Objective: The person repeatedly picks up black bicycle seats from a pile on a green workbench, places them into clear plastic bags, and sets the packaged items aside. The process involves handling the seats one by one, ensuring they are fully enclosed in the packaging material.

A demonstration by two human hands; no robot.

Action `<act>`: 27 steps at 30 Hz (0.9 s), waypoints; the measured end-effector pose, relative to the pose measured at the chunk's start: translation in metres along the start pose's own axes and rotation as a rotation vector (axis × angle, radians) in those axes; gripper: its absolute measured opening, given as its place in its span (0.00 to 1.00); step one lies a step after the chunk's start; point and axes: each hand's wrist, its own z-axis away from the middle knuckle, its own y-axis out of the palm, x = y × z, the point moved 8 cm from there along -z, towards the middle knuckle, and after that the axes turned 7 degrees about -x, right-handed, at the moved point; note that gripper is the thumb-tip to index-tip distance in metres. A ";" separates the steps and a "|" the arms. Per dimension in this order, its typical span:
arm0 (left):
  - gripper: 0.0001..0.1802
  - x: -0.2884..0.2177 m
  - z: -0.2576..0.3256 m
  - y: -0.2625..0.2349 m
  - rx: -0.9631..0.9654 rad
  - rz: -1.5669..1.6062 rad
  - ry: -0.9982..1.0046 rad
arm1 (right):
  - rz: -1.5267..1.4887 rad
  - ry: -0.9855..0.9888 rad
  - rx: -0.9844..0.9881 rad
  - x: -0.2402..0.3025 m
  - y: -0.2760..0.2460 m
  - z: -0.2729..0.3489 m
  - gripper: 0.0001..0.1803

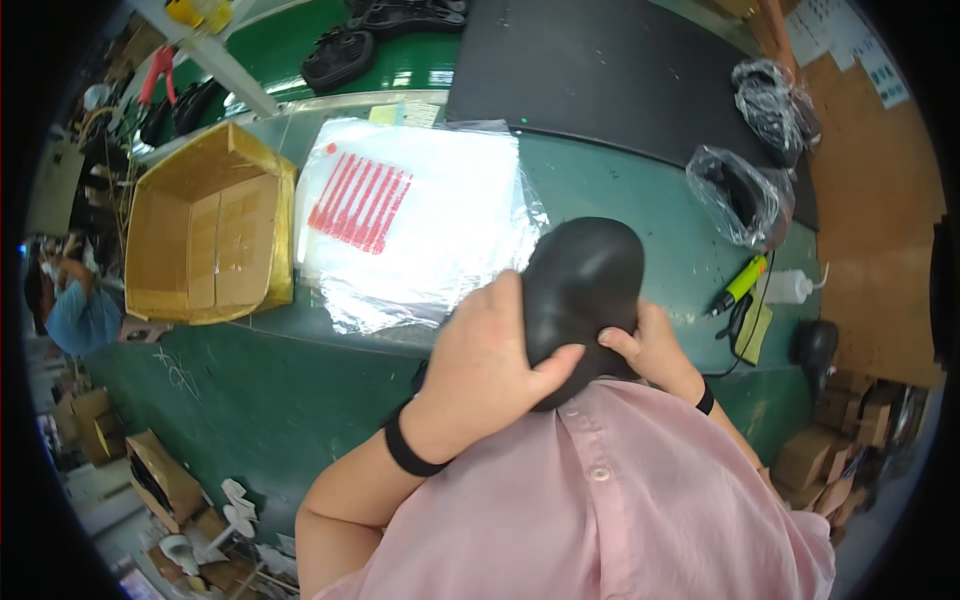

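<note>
step: I judge I'm handling the black moulded part (580, 285) near my chest | grip: left hand (480, 370) and right hand (655, 350) both clasp it | next: likely needs the clear bags (420, 225) far-left on the green table (620, 190)

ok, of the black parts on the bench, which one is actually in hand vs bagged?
The rounded black moulded part at centre, bare and gripped by the left hand and right hand. The two at right, one and another, lie in clear plastic bags, untouched.
</note>
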 end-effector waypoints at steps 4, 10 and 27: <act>0.39 -0.009 -0.010 0.025 -0.049 -0.014 0.055 | -0.120 -0.015 -0.127 -0.015 -0.009 -0.022 0.43; 0.36 0.057 -0.037 0.062 0.059 0.171 -0.172 | 0.041 0.008 -0.118 -0.038 -0.008 -0.032 0.35; 0.32 0.171 -0.038 0.130 0.177 0.234 -0.370 | 0.433 0.153 -0.094 -0.106 0.042 -0.046 0.42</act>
